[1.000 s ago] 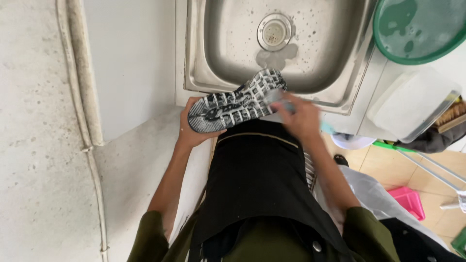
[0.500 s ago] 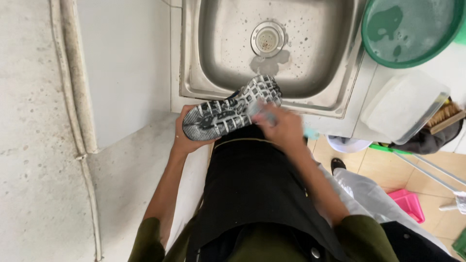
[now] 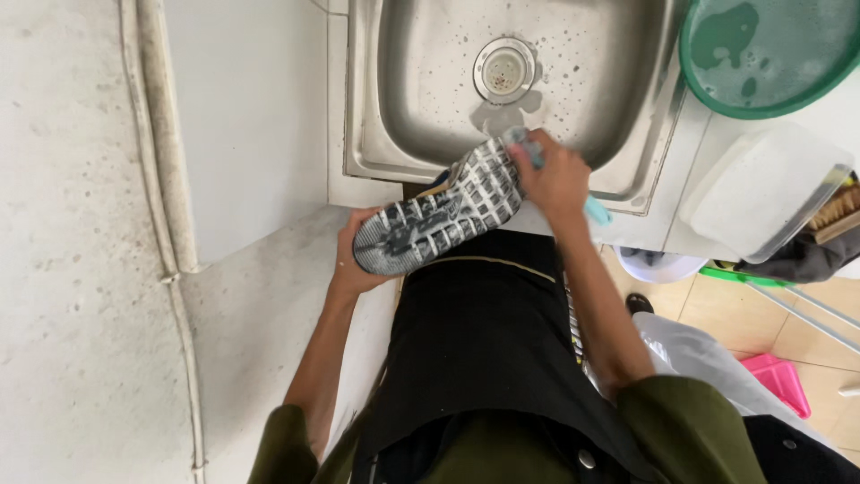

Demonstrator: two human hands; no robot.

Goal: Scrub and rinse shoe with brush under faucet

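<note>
A shoe (image 3: 439,215) is turned sole up over the front rim of a steel sink (image 3: 430,90), its black and white tread wet and soapy. My left hand (image 3: 351,262) grips the shoe from below at its heel end. At the toe end, my right hand (image 3: 554,175) is closed on a light blue brush (image 3: 593,211), whose head is pressed against the sole. The brush handle sticks out under my right palm.
A round drain (image 3: 503,67) sits in the wet sink basin. A green basin (image 3: 770,54) stands at the upper right, with a white tub (image 3: 761,193) below it. A pipe (image 3: 152,134) runs down the grey wall at the left. A pink object (image 3: 779,381) lies on the tiled floor.
My right hand with the brush has slid along the sole from the middle toward the toe end. The camera view has shifted slightly; the left hand keeps its hold.
</note>
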